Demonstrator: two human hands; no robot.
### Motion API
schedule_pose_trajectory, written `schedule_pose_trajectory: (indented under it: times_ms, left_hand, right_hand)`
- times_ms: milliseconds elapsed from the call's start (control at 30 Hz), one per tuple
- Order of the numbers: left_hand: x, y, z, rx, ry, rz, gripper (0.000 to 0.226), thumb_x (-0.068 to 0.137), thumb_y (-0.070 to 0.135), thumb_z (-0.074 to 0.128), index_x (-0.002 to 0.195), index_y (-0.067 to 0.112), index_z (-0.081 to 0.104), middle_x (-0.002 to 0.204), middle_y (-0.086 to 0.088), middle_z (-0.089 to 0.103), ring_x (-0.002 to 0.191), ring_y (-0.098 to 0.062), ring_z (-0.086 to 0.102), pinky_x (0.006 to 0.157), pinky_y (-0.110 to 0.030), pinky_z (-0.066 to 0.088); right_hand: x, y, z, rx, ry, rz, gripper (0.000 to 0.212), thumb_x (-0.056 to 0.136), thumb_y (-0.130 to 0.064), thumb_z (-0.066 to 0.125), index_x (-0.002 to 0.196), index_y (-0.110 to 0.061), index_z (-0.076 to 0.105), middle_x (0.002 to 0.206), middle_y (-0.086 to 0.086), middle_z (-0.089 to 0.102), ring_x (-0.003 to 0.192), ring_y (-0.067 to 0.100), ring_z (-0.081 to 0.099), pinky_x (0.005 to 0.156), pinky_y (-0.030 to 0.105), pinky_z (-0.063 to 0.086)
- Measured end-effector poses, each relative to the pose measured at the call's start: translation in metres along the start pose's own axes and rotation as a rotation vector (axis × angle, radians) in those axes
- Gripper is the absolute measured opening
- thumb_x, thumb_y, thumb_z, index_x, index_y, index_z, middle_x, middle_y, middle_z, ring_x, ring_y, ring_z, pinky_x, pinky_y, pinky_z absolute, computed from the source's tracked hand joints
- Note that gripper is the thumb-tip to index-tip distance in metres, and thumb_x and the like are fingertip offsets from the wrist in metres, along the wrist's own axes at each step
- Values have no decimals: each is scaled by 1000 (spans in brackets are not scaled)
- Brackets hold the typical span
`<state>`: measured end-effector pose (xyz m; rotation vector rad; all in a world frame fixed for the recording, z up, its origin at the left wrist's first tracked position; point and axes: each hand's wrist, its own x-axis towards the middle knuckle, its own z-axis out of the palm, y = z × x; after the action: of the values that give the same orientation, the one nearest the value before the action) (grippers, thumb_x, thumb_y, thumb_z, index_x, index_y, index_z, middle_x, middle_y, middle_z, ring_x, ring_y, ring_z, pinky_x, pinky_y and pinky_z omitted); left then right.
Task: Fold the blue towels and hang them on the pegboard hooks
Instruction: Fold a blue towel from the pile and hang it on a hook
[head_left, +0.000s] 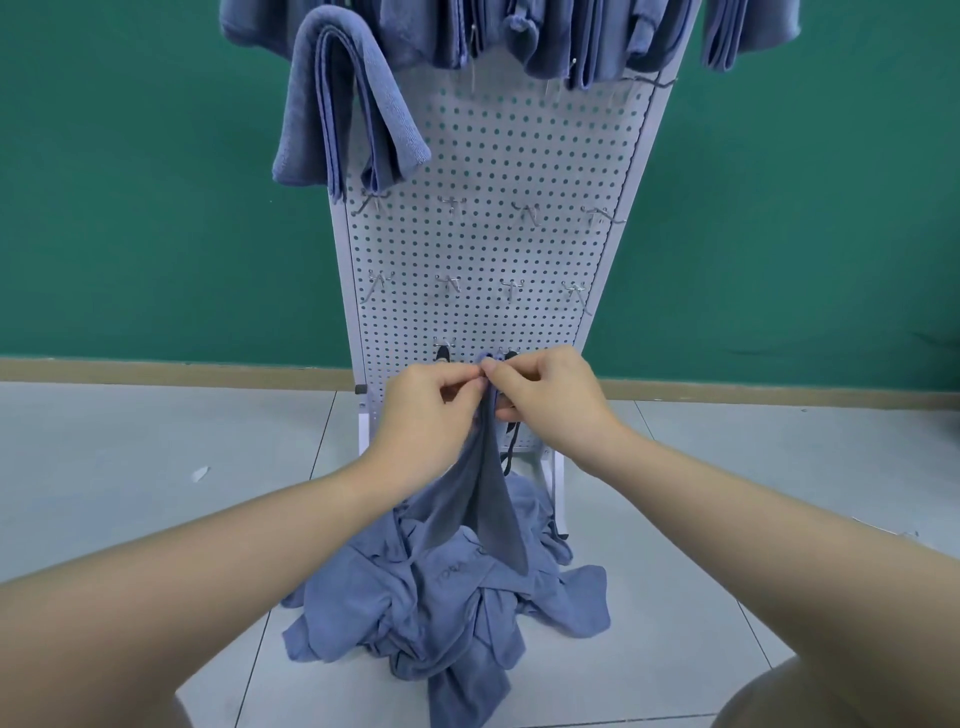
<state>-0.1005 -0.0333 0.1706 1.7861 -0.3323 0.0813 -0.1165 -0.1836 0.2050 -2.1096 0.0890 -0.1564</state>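
Note:
A blue towel (491, 493) hangs stretched from my two hands down to a crumpled pile of blue towels (441, 597) on the floor. My left hand (431, 402) and my right hand (545, 397) both pinch the towel's top corner, fingertips close together, in front of the lower part of the white pegboard (493, 182). A folded blue towel (343, 104) hangs on a hook at the board's upper left. Several more folded towels (545, 36) hang along the top row. Bare metal hooks (449, 283) stick out in the middle rows.
The pegboard stands on a white frame (366, 421) on a grey tiled floor (156, 467), against a green wall (130, 208). A black strap (511, 444) dangles from a low hook behind my hands. A small white scrap (200, 473) lies on the floor at the left.

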Motion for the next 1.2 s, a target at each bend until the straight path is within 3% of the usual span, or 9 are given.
schedule_pose_trajectory:
  times_ms: [167,333,433,533,667,833,933,1100,1200]
  left_hand:
    - [-1,8,3,-87,-59,39,35,103,-6,51,116,13,77,109,-12,68,105,-26,70,85,-31,63]
    - [12,17,-8,4,-13,109,28,97,1,64,95,27,75,100,3,72,90,-8,68,83,-26,57]
    - [20,19,-16,65,-31,124,25,94,16,74,114,28,66,114,14,67,107,0,61,94,-28,53]
    - [27,20,-24,83,-216,91,34,96,24,73,129,29,64,125,14,68,119,-2,61,106,-31,49]
    - [28,16,-29,91,-292,43,17,96,35,71,97,17,71,87,8,71,82,-10,63,81,-33,49]
    - [36,16,-43,289,-490,-54,40,87,45,79,91,7,68,75,0,59,70,-10,51,69,-29,41]
    - [42,14,-62,366,-638,-110,26,87,42,81,98,18,77,96,0,77,90,-18,71,89,-34,54]
    - [47,12,-85,400,-467,-16,40,80,52,82,81,16,64,79,-8,70,74,-16,66,81,-45,55]
    - [47,15,-84,290,-391,8,21,90,26,79,85,11,65,77,-9,72,69,-15,68,80,-47,58]
  right_hand:
    - [2,-1,-12,-29,65,-61,38,100,-33,66,83,-2,78,81,17,76,66,17,75,82,49,61]
    - [8,-2,-20,-35,62,-137,46,99,-34,57,72,3,62,66,17,65,63,33,65,74,50,60]
    - [6,-8,-24,0,32,-177,47,100,-29,57,65,-2,44,62,9,38,61,21,39,65,37,39]
    - [2,-12,-28,15,-7,-179,44,104,-24,58,65,-7,46,63,6,36,61,18,34,62,33,28]
    - [-3,-10,-29,-1,-99,-216,43,99,-25,68,65,-4,52,59,-2,40,57,10,33,56,24,27]
    - [2,-4,-35,12,-114,-197,37,102,-23,64,75,1,57,66,3,44,62,16,34,58,29,28]
    - [9,2,-46,23,-110,-167,31,104,-24,61,79,-5,61,69,3,49,65,16,39,60,27,33]
    - [18,24,-57,46,-149,-68,26,105,-22,59,98,1,69,83,6,66,77,14,60,75,24,58]
    - [23,30,-59,96,-132,-27,23,105,-22,59,95,-5,70,86,3,70,81,13,65,83,28,60]
